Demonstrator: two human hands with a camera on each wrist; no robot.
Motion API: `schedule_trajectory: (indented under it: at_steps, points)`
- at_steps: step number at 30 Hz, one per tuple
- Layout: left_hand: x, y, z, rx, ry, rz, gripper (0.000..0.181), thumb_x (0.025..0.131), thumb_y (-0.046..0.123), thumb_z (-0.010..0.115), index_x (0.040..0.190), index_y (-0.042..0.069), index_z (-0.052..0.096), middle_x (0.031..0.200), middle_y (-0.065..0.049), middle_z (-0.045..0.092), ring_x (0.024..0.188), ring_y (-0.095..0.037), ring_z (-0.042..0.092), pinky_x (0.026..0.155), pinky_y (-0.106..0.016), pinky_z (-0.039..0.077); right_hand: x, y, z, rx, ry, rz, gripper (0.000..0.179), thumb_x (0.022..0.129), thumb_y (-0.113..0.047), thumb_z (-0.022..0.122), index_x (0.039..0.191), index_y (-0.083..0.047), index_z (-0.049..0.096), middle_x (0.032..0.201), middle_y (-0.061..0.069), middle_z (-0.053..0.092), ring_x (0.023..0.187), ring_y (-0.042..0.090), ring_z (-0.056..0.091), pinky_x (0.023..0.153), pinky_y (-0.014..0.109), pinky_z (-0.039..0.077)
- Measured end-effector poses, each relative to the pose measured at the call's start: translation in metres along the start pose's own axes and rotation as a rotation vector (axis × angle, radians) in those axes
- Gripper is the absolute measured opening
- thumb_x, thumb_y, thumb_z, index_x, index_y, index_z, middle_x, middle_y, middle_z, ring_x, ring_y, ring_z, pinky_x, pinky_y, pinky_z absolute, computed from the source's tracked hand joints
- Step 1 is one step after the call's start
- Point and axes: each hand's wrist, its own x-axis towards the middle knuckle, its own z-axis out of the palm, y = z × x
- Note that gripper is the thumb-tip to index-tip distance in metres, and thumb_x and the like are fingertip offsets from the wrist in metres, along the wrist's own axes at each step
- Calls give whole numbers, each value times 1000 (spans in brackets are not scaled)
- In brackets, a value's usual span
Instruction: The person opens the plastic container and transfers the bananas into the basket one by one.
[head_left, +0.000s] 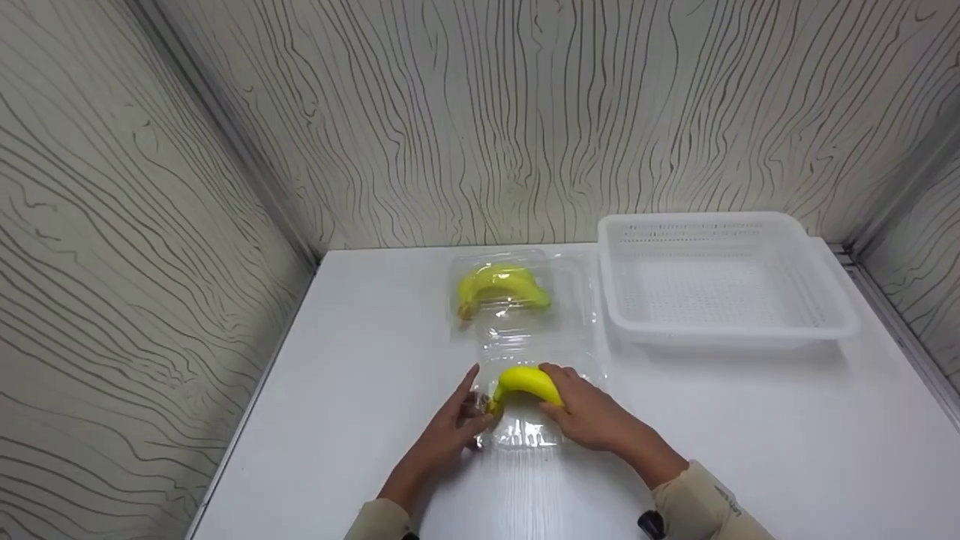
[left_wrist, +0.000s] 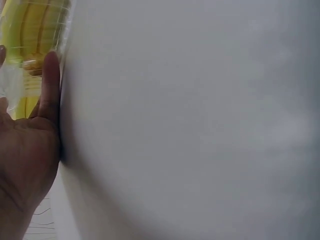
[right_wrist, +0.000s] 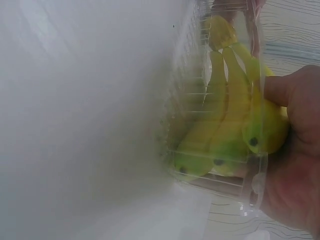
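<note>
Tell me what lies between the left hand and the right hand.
The head view shows a bunch of bananas between the left hand and the right hand, sitting in a clear plastic container.

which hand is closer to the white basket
Right: the right hand holds the near bananas, in front and left of the white basket; the left hand is farther left, at their stem end.

Two artificial-looking banana bunches (head_left: 529, 379) (head_left: 502, 279), the nearer showing three bananas (right_wrist: 232, 105); two clear plastic clamshells (head_left: 525, 436) (head_left: 499, 310); one white perforated basket (head_left: 727, 331); two hands (head_left: 452, 424) (head_left: 592, 409); one bench (head_left: 360, 337).
</note>
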Motion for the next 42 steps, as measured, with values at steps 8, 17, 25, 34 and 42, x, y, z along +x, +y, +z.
schedule_trajectory:
  at_steps: [8, 17, 25, 34, 42]
  points:
    - [2, -2, 2, 20, 24, -1, 83, 100, 37, 73, 168, 45, 26, 147, -14, 53, 117, -23, 59, 76, -35, 64, -1, 1, 3, -2, 22, 18, 61, 107, -26, 64, 161, -10, 42, 152, 19, 56, 136, 40, 60, 114, 64, 48]
    - [2, -3, 2, 38, 36, 13, 84, 100, 36, 72, 169, 39, 24, 146, -16, 53, 117, -22, 59, 73, -33, 64, 0, 1, 8, 0, 61, 33, 58, 107, -27, 64, 159, -12, 45, 156, 18, 56, 139, 42, 59, 116, 64, 47]
    - [2, -2, 1, -3, 15, 22, 84, 101, 34, 71, 170, 36, 22, 147, -18, 53, 116, -23, 61, 71, -35, 65, 2, 3, 10, 5, 178, 39, 52, 105, -22, 67, 153, -12, 52, 147, 10, 64, 129, 30, 65, 114, 56, 51]
    - [4, -2, 2, -8, 17, 40, 85, 101, 27, 71, 170, 34, 23, 148, -21, 53, 115, -22, 61, 72, -35, 65, -1, 3, 12, 50, 325, 59, 50, 103, -17, 69, 150, -14, 54, 135, 4, 70, 114, 22, 67, 106, 52, 55]
    - [3, -2, 1, -18, 16, 56, 85, 101, 27, 71, 171, 33, 21, 147, -20, 54, 114, -21, 63, 72, -35, 64, -4, -7, 2, 198, 363, 130, 48, 105, -21, 67, 151, -21, 52, 121, -2, 67, 101, 17, 58, 97, 44, 49]
